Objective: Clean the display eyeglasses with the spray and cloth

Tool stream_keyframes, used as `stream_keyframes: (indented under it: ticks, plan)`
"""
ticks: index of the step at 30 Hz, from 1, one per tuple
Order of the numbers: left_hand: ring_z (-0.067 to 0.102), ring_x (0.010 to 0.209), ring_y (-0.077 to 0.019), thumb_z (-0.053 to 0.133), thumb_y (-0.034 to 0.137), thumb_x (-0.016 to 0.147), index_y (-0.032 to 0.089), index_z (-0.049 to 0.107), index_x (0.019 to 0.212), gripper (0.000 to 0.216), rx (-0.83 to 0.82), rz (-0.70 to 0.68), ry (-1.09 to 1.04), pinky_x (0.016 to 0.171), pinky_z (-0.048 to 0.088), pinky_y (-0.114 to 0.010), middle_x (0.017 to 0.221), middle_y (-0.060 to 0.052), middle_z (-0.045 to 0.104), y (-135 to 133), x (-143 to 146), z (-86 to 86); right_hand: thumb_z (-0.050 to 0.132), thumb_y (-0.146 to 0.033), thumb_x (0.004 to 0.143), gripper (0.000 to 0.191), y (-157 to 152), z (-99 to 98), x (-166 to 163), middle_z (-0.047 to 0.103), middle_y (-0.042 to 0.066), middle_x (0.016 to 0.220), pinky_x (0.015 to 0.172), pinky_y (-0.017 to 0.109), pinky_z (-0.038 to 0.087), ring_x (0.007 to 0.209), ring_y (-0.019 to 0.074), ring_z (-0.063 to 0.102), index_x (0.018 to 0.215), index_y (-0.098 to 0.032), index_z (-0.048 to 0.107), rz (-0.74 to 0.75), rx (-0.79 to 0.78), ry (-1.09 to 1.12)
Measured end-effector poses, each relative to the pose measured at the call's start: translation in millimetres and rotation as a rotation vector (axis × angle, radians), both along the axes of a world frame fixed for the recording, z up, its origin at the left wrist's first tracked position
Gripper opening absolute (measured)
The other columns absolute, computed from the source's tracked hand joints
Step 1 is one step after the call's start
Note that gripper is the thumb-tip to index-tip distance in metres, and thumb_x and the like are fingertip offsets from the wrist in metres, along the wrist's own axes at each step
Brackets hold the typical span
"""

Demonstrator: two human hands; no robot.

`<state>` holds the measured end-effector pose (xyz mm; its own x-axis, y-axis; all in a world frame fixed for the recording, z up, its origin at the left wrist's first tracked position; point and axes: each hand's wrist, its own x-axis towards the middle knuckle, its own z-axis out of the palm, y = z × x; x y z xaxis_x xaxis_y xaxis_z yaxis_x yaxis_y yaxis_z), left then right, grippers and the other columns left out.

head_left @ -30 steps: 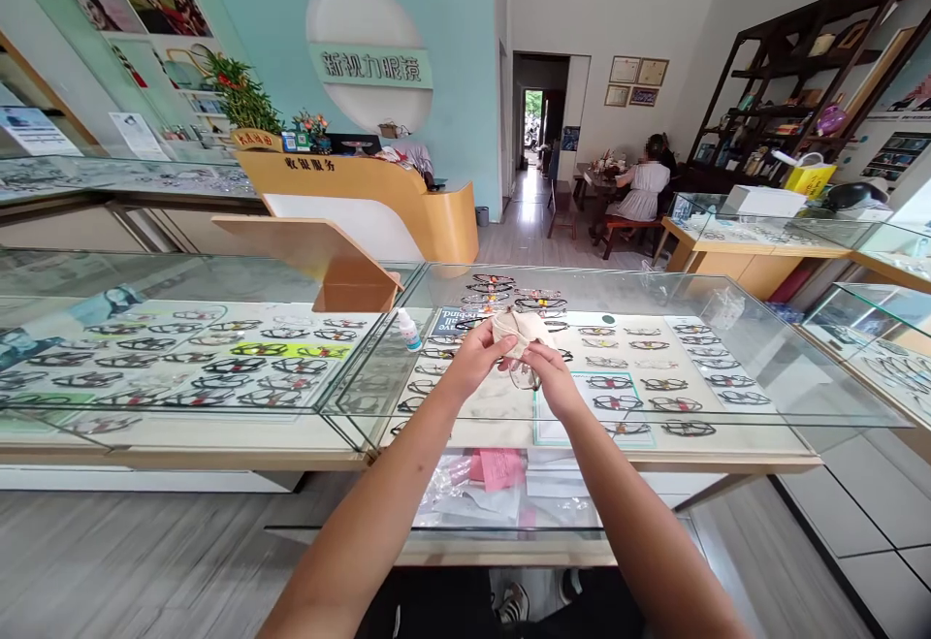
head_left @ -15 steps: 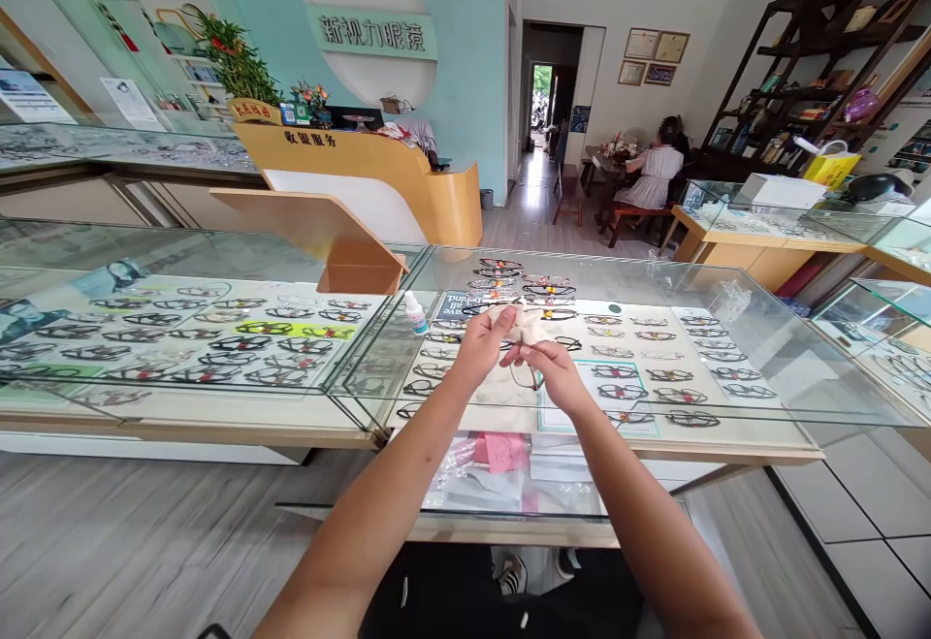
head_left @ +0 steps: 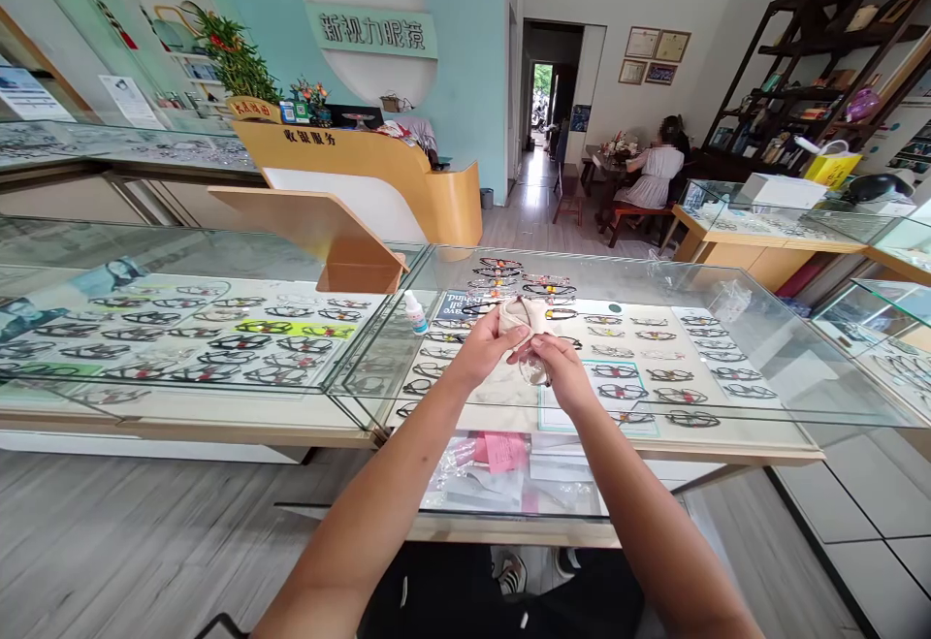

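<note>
Above the glass display case, my left hand (head_left: 486, 348) is closed on a cream cloth (head_left: 536, 314), which is folded about one lens side of a pair of glasses (head_left: 535, 369). My right hand (head_left: 559, 365) pinches the glasses near the middle of the frame; the other lens hangs below the fingers. Part of the frame is hidden by the cloth and fingers. A small white spray bottle (head_left: 414, 313) with a blue label stands on the glass to the left of my hands.
Rows of glasses (head_left: 676, 395) lie inside the glass case (head_left: 763, 426). A brown tilted board (head_left: 291, 217) stands on the case to the left. Behind it is a yellow counter (head_left: 451, 198). A seated person (head_left: 655, 178) is at a far table.
The cloth has shifted and now wraps upward around the lens side. My left thumb has moved right, closer to my right fingers, and the glasses have turned slightly.
</note>
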<state>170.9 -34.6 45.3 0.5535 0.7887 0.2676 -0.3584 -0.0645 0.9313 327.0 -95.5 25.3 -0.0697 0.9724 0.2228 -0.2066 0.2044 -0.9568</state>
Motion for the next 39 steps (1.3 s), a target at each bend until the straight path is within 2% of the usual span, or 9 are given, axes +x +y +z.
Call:
stream_keyframes:
  ticks: [4, 8, 12, 15, 19, 25, 29, 33, 39]
  plan:
    - [0.042, 0.039, -0.0112, 0.073, 0.071, 0.092, 0.023, 0.057, 0.089, 0.051, 0.022, 0.148, 0.065, 0.049, 0.042, -0.028, 0.047, 0.008, 0.049, -3.1, 6.4, -3.1, 0.070, -0.057, 0.093, 0.038, -4.3, 5.8, -6.6, 0.079, 0.006, 0.080, 0.087, 0.037, 0.050, 0.082, 0.0229, 0.062, 0.078, -0.025, 0.085, -0.013, 0.015, -0.116]
    - [0.044, 0.045, -0.0112, 0.070, 0.077, 0.090, 0.021, 0.058, 0.074, 0.060, -0.019, 0.260, 0.082, 0.049, 0.040, -0.027, 0.050, 0.004, 0.049, 3.1, 1.9, -1.7, 0.069, -0.056, 0.094, 0.039, -7.9, 11.4, -7.2, 0.081, 0.007, 0.083, 0.087, 0.038, 0.052, 0.084, 0.0234, 0.062, 0.081, -0.024, 0.086, -0.004, 0.033, -0.132]
    - [0.060, 0.064, -0.0137, 0.087, 0.063, 0.081, 0.017, 0.068, 0.093, 0.051, -0.022, 0.090, 0.012, 0.068, 0.053, -0.029, 0.074, 0.000, 0.067, 9.9, -6.2, -0.7, 0.067, -0.055, 0.096, 0.038, -5.1, 8.1, -1.1, 0.082, 0.007, 0.082, 0.086, 0.039, 0.050, 0.083, 0.0238, 0.064, 0.088, -0.023, 0.086, -0.037, 0.028, -0.077]
    - [0.056, 0.058, -0.0114, 0.093, 0.053, 0.078, 0.018, 0.066, 0.110, 0.054, -0.020, 0.017, 0.013, 0.063, 0.051, -0.029, 0.078, 0.002, 0.068, 7.2, -4.1, -1.8, 0.067, -0.054, 0.095, 0.038, -3.0, 5.2, 0.7, 0.082, 0.007, 0.084, 0.086, 0.039, 0.050, 0.083, 0.0235, 0.063, 0.085, -0.023, 0.086, -0.043, 0.023, -0.076]
    - [0.043, 0.046, -0.0097, 0.088, 0.064, 0.079, 0.021, 0.062, 0.097, 0.054, -0.011, 0.164, 0.044, 0.051, 0.041, -0.027, 0.061, 0.006, 0.057, 0.1, 5.3, -1.3, 0.071, -0.057, 0.092, 0.038, -4.4, 6.8, -3.5, 0.080, 0.006, 0.080, 0.087, 0.038, 0.050, 0.081, 0.0231, 0.062, 0.081, -0.024, 0.086, -0.050, 0.005, -0.106]
    - [0.047, 0.060, -0.0127, 0.069, 0.083, 0.086, 0.019, 0.063, 0.076, 0.065, 0.109, 0.492, 0.138, 0.058, 0.039, -0.027, 0.063, 0.001, 0.053, -0.2, 5.4, 4.7, 0.071, -0.057, 0.093, 0.036, -6.0, 7.4, -6.3, 0.081, 0.006, 0.082, 0.086, 0.037, 0.051, 0.083, 0.0230, 0.063, 0.087, -0.025, 0.087, -0.027, 0.015, -0.130]
    - [0.053, 0.069, -0.0131, 0.077, 0.075, 0.084, 0.017, 0.068, 0.088, 0.059, 0.119, 0.421, 0.134, 0.066, 0.045, -0.026, 0.074, 0.000, 0.061, 3.0, 1.8, 2.4, 0.069, -0.055, 0.095, 0.036, -3.1, 1.1, -2.2, 0.081, 0.006, 0.084, 0.076, 0.035, 0.050, 0.079, 0.0216, 0.062, 0.091, -0.024, 0.086, -0.039, -0.023, -0.083]
    - [0.055, 0.064, -0.0120, 0.094, 0.059, 0.072, 0.018, 0.067, 0.103, 0.058, -0.024, 0.196, 0.094, 0.058, 0.045, -0.026, 0.082, 0.000, 0.066, 4.8, 0.1, -0.4, 0.071, -0.058, 0.092, 0.038, 0.7, -4.0, -0.3, 0.080, 0.007, 0.081, 0.073, 0.035, 0.051, 0.074, 0.0212, 0.064, 0.085, -0.022, 0.083, -0.033, -0.086, 0.025]
    - [0.050, 0.054, -0.0108, 0.093, 0.060, 0.074, 0.018, 0.064, 0.091, 0.054, -0.017, 0.154, 0.087, 0.052, 0.041, -0.026, 0.067, 0.003, 0.060, 2.8, -1.3, 5.4, 0.073, -0.056, 0.092, 0.036, -2.0, 1.2, -3.1, 0.081, 0.007, 0.083, 0.081, 0.036, 0.050, 0.082, 0.0220, 0.067, 0.084, -0.022, 0.082, -0.022, -0.037, -0.032]
